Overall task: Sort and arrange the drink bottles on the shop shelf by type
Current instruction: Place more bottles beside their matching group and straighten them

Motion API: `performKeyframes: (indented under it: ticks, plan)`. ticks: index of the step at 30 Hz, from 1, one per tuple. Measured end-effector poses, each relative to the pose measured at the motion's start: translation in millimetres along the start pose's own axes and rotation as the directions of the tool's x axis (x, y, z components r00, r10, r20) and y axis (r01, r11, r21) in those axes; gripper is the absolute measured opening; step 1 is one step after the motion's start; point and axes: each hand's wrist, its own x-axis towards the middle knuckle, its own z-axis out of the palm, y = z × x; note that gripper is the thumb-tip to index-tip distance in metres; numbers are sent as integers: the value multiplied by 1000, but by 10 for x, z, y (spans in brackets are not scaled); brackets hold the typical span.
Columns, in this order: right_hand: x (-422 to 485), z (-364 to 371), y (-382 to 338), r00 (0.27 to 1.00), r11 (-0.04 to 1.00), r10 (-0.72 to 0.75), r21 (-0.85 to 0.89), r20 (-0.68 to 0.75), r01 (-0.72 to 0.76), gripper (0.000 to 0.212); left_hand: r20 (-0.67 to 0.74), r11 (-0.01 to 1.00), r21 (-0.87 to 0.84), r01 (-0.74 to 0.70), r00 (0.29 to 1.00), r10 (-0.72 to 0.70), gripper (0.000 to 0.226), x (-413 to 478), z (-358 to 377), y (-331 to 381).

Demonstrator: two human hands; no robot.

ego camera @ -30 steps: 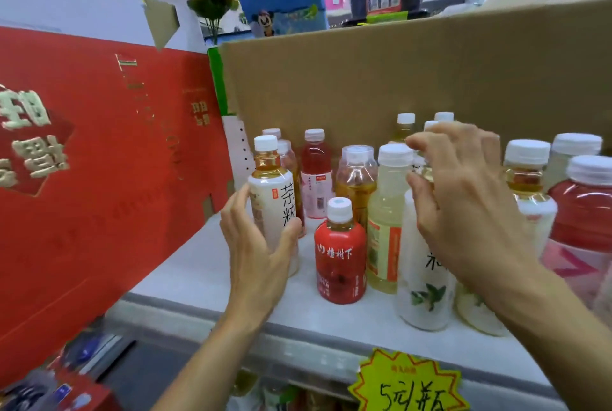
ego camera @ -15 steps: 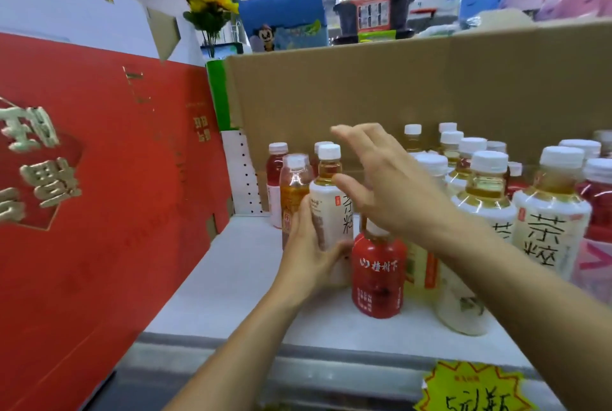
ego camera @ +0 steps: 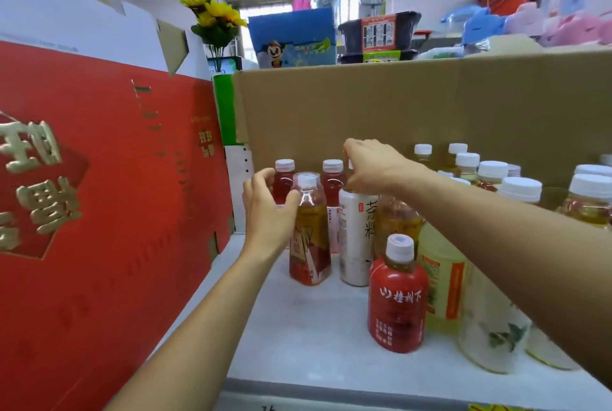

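Drink bottles stand on a white shelf. My left hand grips the shoulder of an amber bottle with a red label at the left of the group. My right hand reaches in over the others and pinches the top of a white-labelled tea bottle just right of it; its cap is hidden. Two red drink bottles stand behind. In front are a small red-labelled bottle, a pale yellow bottle and a white bottle with leaves.
A red cardboard panel walls the shelf's left side and a brown cardboard sheet closes the back. More white-capped tea bottles crowd the right. Bare shelf lies at the front left. A yellow price tag sticks up at the shelf edge.
My left hand let go of the white-labelled bottle and moved to the amber one. My right hand, hovering open before, came down onto the white-labelled bottle's top. The view moved closer.
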Motion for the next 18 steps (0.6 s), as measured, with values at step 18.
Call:
performKeyframes:
  ticks: [18]
  plan:
    - [583,73,-28,987,994,-56,-89,148,70,53,366,989,146,-14,930,-40,77,424,-19,-289]
